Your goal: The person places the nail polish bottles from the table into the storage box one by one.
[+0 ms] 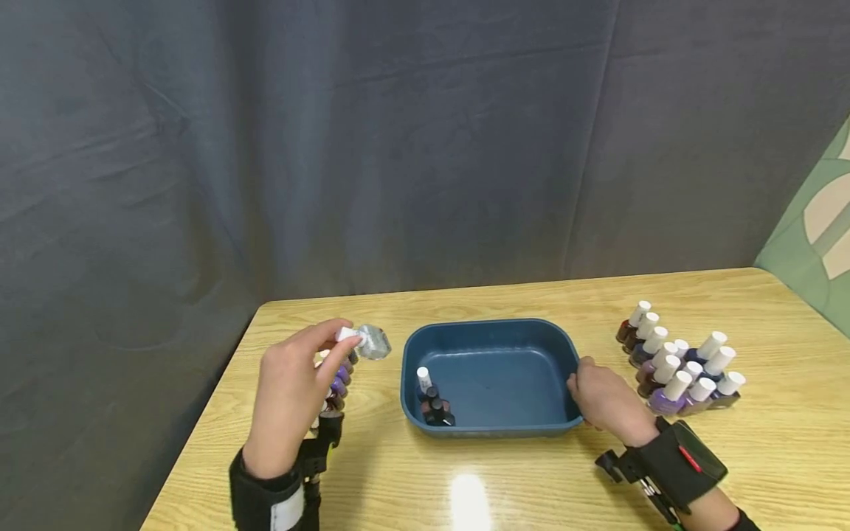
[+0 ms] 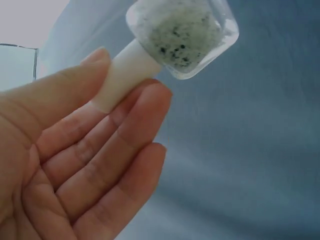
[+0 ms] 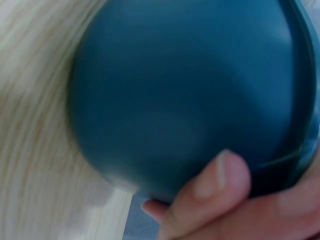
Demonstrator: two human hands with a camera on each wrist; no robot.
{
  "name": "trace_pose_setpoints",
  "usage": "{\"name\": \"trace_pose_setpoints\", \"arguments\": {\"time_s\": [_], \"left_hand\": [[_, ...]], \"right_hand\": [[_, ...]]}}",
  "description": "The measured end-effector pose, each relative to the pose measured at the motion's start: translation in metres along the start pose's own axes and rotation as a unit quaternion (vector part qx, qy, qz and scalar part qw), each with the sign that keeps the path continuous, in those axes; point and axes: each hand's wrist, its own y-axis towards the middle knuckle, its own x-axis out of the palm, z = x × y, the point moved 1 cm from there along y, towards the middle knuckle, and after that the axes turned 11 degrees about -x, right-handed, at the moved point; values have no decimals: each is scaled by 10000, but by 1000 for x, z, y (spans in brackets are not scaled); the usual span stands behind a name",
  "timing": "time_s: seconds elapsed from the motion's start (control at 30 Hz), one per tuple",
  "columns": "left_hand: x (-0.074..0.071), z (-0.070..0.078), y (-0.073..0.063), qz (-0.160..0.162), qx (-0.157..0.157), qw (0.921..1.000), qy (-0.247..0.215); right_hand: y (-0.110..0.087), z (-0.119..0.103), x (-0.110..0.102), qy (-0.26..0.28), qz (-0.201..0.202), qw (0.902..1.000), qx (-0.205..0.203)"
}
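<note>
Between thumb and fingers, my left hand (image 1: 292, 387) pinches the white cap of a nail polish bottle (image 2: 182, 37). The bottle is clear with pale, dark-speckled polish, and it is held tilted in the air left of a blue tray (image 1: 491, 430). My right hand (image 1: 609, 398) grips the tray's right end, thumb and fingers at the rim, as the right wrist view shows close up. Inside the tray's left end are a white-capped bottle (image 1: 423, 380) and several black-capped bottles (image 1: 438, 413).
On the right of the wooden table (image 1: 531, 487) stands a cluster of white-capped polish bottles (image 1: 677, 387), brown, purple and dark blue. Another row of bottles (image 1: 341, 380) sits at the left, partly hidden behind my left hand. A grey curtain (image 1: 425, 162) hangs along the back.
</note>
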Motion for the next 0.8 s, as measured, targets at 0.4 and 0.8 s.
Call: {"name": "trace_pose_setpoints", "arguments": {"time_s": [0.4, 0.8], "left_hand": [[60, 34, 12, -924, 583, 9940, 111], [92, 18, 17, -751, 191, 9957, 509]], "right_hand": [[0, -1, -3, 65, -32, 9999, 155], [-1, -3, -2, 151, -74, 9995, 265]]}}
